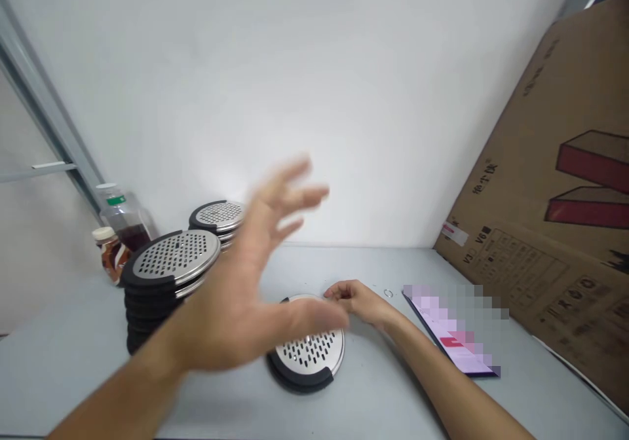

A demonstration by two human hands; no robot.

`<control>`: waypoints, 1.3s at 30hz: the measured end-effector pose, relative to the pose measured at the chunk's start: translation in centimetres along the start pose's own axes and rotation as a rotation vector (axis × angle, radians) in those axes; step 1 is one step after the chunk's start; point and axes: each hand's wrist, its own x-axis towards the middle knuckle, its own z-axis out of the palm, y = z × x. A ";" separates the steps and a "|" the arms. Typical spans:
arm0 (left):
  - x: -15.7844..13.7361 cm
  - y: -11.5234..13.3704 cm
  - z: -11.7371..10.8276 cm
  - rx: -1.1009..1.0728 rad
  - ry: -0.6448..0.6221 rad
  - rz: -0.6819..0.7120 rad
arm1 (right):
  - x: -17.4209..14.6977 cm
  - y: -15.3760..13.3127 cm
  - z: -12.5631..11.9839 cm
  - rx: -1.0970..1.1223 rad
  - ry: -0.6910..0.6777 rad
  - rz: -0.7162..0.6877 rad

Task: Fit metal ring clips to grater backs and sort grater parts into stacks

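A round perforated metal disc with a black rim (308, 355) lies on the grey table, partly covered by my left thumb. My left hand (246, 289) is raised in front of it, slightly blurred, holding nothing, with fingers and thumb spread wide. Beyond the disc's far right edge rests my right hand (358, 301). Its fingers are curled in close to that edge; whether they touch it or pinch something small is unclear. To the left, similar discs form a tall stack (177, 256), and a second stack (219, 215) stands behind, partly hidden by my left hand.
A clear bottle with dark liquid (122, 220) and a small white-capped bottle (111, 256) stand at the back left. On the right are a partly pixelated tablet-like screen (449, 342), a small ring (388, 293) and a large cardboard box (540, 230). A white wall (373, 99) closes the back.
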 end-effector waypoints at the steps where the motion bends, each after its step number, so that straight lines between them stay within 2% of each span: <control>1: -0.1 -1.9 1.4 0.002 -0.085 -0.001 | -0.1 -0.2 0.0 0.028 -0.005 -0.010; 2: -0.1 -4.3 2.9 0.021 -0.186 -0.056 | -0.2 -0.4 0.0 0.056 -0.007 -0.021; 3: -0.1 -6.9 4.3 0.047 -0.230 -0.142 | -0.3 -0.7 0.0 0.079 -0.005 -0.033; 5: -0.1 -11.9 6.5 0.045 -0.274 -0.316 | -0.4 -1.2 0.0 0.142 0.004 -0.067; 6: -0.1 -13.8 7.1 0.032 -0.293 -0.348 | -0.5 -1.4 0.1 0.181 0.008 -0.090; 9: -0.3 -16.6 7.7 -0.007 -0.324 -0.375 | -0.6 -1.9 0.2 0.281 0.008 -0.164; 11: -0.7 -16.7 7.4 -0.044 -0.346 -0.384 | -0.7 -2.2 0.4 0.247 0.010 -0.194; 16: -1.6 -16.3 6.9 -0.226 -0.340 -0.507 | -1.5 -2.7 1.2 -0.100 -0.005 -0.282; 19: -1.7 -17.0 7.0 -0.279 -0.318 -0.520 | -2.0 -3.1 1.7 -0.223 -0.023 -0.327; 25: -1.7 -17.9 7.6 -0.253 -0.251 -0.441 | -2.4 -3.3 2.6 -0.232 -0.042 -0.300; 30: -1.9 -18.0 7.6 -0.286 -0.290 -0.442 | -2.2 -2.8 3.1 -0.129 -0.125 -0.257; 33: -1.7 -18.3 7.3 -0.321 -0.296 -0.466 | -2.0 -2.7 2.8 -0.121 -0.037 -0.267; 36: -1.5 -18.8 7.1 -0.349 -0.319 -0.493 | -2.2 -3.0 2.4 -0.222 0.085 -0.337; 39: -1.5 -19.0 7.1 -0.355 -0.352 -0.507 | -2.4 -3.3 2.3 -0.322 0.108 -0.400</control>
